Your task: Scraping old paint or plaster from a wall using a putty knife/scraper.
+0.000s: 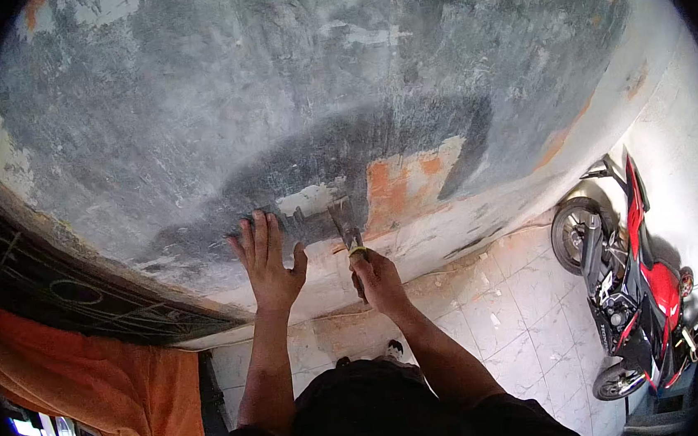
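Note:
Before me rises a wall (202, 106) with a large grey, scraped-looking area and pale and orange patches. My right hand (379, 281) grips the handle of a scraper (346, 221), its flat metal blade pointing up against the lower part of the grey area. Just right of the blade is a patch of exposed orange and whitish surface (405, 182). A smaller pale patch (310, 198) shows above and left of the blade. My left hand (268, 265) lies flat on the wall with its fingers spread, holding nothing.
A red and black motorcycle (664, 293) stands at the right by a white wall. Pale floor tiles (506, 304) with small flakes of debris run along the wall's foot. At the left are an orange cloth (103, 395) and a dark metal grille (73, 273).

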`<action>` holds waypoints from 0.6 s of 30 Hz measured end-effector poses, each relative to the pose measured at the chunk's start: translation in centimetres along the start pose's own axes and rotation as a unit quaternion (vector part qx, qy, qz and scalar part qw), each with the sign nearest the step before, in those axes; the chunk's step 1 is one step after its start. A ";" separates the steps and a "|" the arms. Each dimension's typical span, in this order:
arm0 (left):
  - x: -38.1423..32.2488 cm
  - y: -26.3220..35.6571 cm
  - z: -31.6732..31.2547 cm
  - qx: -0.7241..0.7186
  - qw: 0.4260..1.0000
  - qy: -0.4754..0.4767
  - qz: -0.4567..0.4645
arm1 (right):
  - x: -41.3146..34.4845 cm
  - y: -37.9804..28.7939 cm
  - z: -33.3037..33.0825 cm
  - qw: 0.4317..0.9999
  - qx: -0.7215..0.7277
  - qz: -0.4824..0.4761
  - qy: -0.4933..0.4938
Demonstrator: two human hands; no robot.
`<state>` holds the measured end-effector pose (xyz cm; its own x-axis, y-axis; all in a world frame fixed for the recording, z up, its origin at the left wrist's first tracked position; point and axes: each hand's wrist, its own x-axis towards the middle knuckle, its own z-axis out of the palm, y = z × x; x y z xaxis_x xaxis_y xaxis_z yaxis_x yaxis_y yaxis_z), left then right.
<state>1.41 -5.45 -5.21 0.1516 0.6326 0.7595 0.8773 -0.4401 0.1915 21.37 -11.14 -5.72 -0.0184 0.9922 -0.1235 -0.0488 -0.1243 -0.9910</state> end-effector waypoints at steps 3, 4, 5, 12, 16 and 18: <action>0.4 0.4 -0.5 0.004 1.000 -0.026 -0.010 | 0.3 0.0 -0.1 0.999 0.022 -0.036 0.000; 0.3 0.4 -0.8 0.006 1.000 -0.026 -0.012 | 0.4 -1.0 0.2 0.999 0.022 -0.036 -0.003; 0.3 0.5 -1.0 -0.001 0.999 -0.028 -0.016 | 0.7 -2.3 0.5 0.998 0.022 -0.064 -0.004; 0.2 0.4 -0.9 -0.003 1.000 -0.025 -0.013 | 0.5 0.4 0.6 0.999 0.028 -0.010 0.012; 0.1 0.4 -0.7 -0.011 1.000 -0.024 -0.012 | 0.4 -0.4 1.1 0.997 0.066 -0.027 -0.002; 0.4 0.3 -0.7 -0.006 1.000 -0.018 -0.010 | 1.1 -2.1 1.3 0.997 0.050 -0.063 0.003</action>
<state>1.45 -5.79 -4.42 0.1499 0.6638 0.7327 0.8748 -0.4344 0.2146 20.20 -9.84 -3.66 -0.0008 1.0000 0.0005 -0.1489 0.0004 -0.9888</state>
